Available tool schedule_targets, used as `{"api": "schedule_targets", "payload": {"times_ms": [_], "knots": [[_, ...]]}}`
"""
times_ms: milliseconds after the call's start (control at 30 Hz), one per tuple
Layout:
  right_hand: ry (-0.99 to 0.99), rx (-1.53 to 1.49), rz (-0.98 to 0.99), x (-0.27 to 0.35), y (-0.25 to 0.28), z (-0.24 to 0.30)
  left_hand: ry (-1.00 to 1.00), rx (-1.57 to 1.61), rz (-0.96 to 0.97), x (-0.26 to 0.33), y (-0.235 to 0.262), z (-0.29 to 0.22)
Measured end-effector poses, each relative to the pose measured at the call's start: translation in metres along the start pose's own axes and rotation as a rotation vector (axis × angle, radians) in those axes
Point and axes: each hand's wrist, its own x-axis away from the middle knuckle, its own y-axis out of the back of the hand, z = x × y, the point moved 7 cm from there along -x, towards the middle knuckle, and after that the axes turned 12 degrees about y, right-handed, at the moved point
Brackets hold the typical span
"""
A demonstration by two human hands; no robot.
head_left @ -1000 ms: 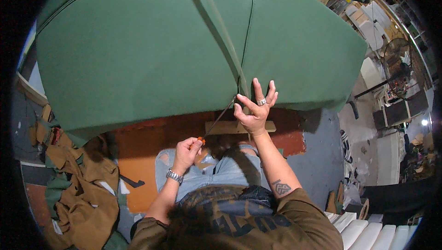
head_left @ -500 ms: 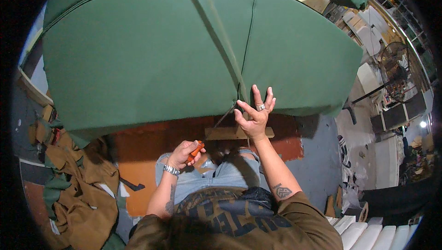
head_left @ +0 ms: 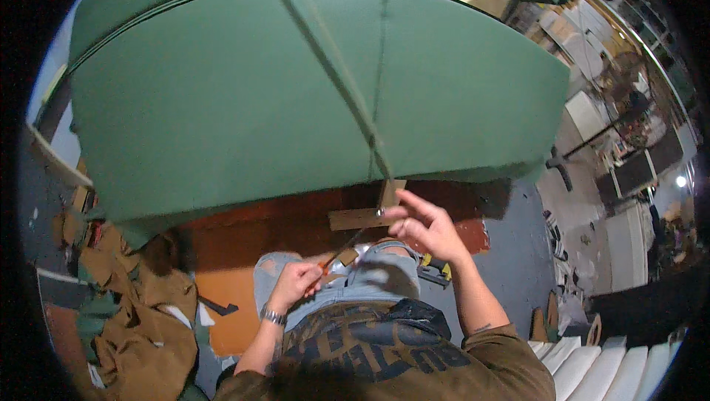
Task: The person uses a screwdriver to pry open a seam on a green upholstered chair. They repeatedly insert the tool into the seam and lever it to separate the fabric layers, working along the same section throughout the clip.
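Note:
My left hand (head_left: 296, 283) is closed round the orange handle of a screwdriver-like tool (head_left: 322, 264), its thin dark shaft slanting up and to the right over my lap. My right hand (head_left: 429, 231) is held just below the upholstered edge, fingers stretched toward the left and somewhat blurred. A small shiny spot shows at its fingertips, too small to make out. In front of me stands a large green upholstered panel (head_left: 237, 98) with a piped seam along its top and a vertical seam. A thin pale hose-like line (head_left: 336, 61) hangs down across it, ending near my right fingers.
Under the panel lies a wooden strip (head_left: 355, 219) on a red-brown board (head_left: 251, 235). A yellow and black tool (head_left: 436, 269) lies by my right knee. Brown and green fabric (head_left: 137, 305) is heaped at left. White padded strips (head_left: 606, 371) lie lower right, a fan (head_left: 625, 79) upper right.
My right hand has moved down, off the panel's lower edge, its fingers now pointing left. My left hand with the orange-handled tool has dropped slightly. The yellow and black tool has come into view.

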Motion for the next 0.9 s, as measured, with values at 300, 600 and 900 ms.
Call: {"api": "schedule_targets", "payload": {"times_ms": [300, 600, 900], "knots": [[-0.241, -0.155, 0.011, 0.108, 0.021, -0.096, -0.066, -0.482, -0.144, 0.005, -0.023, -0.012], [0.193, 0.110, -1.752, 0.342, 0.347, 0.074, -0.055, -0.448, -0.099, -0.022, 0.000, 0.019], [0.583, 0.704, -0.872, 0.227, 0.205, 0.210, -0.188, -0.398, -0.652, 0.022, 0.079, 0.075]]}}
